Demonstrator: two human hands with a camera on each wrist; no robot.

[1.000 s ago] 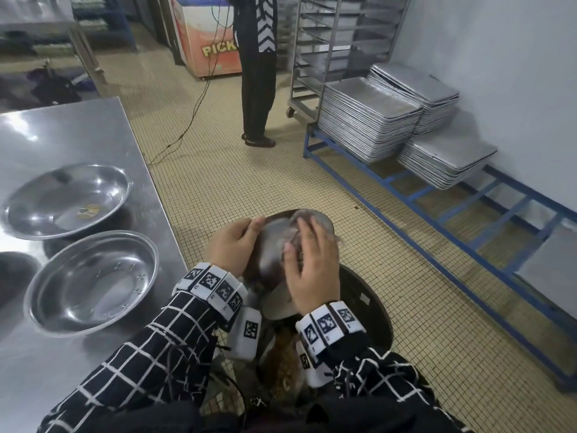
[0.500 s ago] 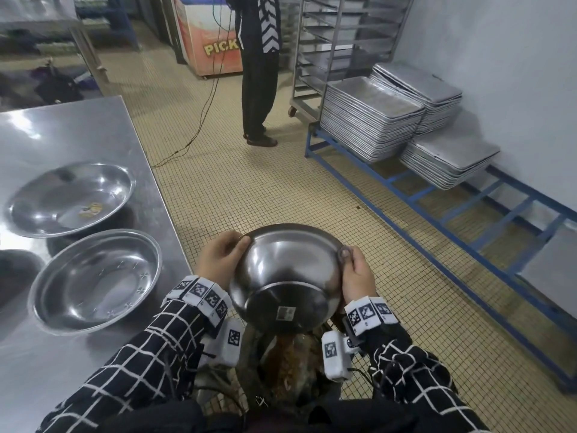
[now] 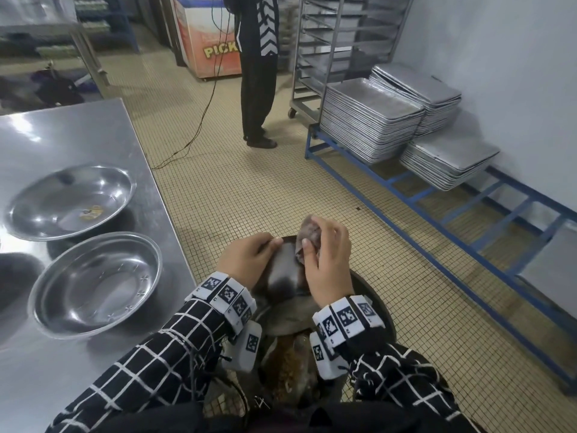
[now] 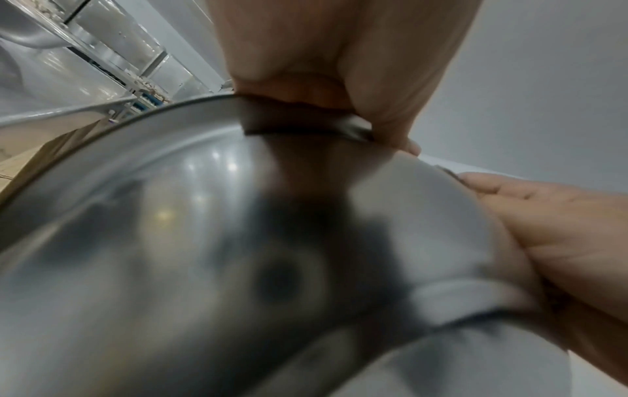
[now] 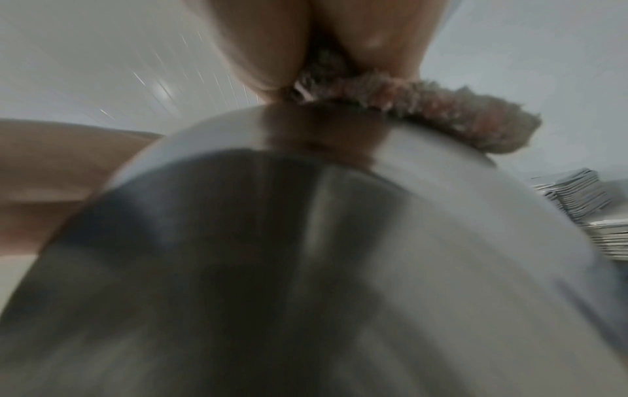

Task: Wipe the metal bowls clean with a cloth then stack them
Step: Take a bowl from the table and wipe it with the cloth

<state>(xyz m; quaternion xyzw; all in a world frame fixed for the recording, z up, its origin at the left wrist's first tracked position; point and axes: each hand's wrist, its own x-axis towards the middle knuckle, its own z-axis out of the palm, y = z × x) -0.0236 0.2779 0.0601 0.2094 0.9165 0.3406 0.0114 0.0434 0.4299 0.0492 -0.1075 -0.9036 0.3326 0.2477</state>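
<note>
I hold a metal bowl (image 3: 282, 273) upside down over a black bin (image 3: 379, 310). My left hand (image 3: 248, 260) grips its left rim; in the left wrist view the left hand (image 4: 339, 88) curls over the bowl (image 4: 170, 241) edge. My right hand (image 3: 327, 260) grips a pinkish-grey cloth (image 3: 307, 235) against the bowl's far outer side. In the right wrist view the cloth (image 5: 425, 107) lies pressed on the bowl (image 5: 306, 268) under my fingers. Two more metal bowls, one far (image 3: 68, 200) and one near (image 3: 96, 282), sit upright on the steel table (image 3: 78, 132) at my left.
The bin holds brown waste (image 3: 288, 364). A person (image 3: 257, 73) stands ahead beside a tray rack (image 3: 343, 42). Stacks of metal trays (image 3: 368, 118) rest on a blue frame (image 3: 415, 195) by the right wall. A cable (image 3: 199, 120) trails across the tiled floor.
Half a second ago both hands held the bowl by its rims, bottom towards me. Now my right hand has come over the top and wipes the far side with the cloth.
</note>
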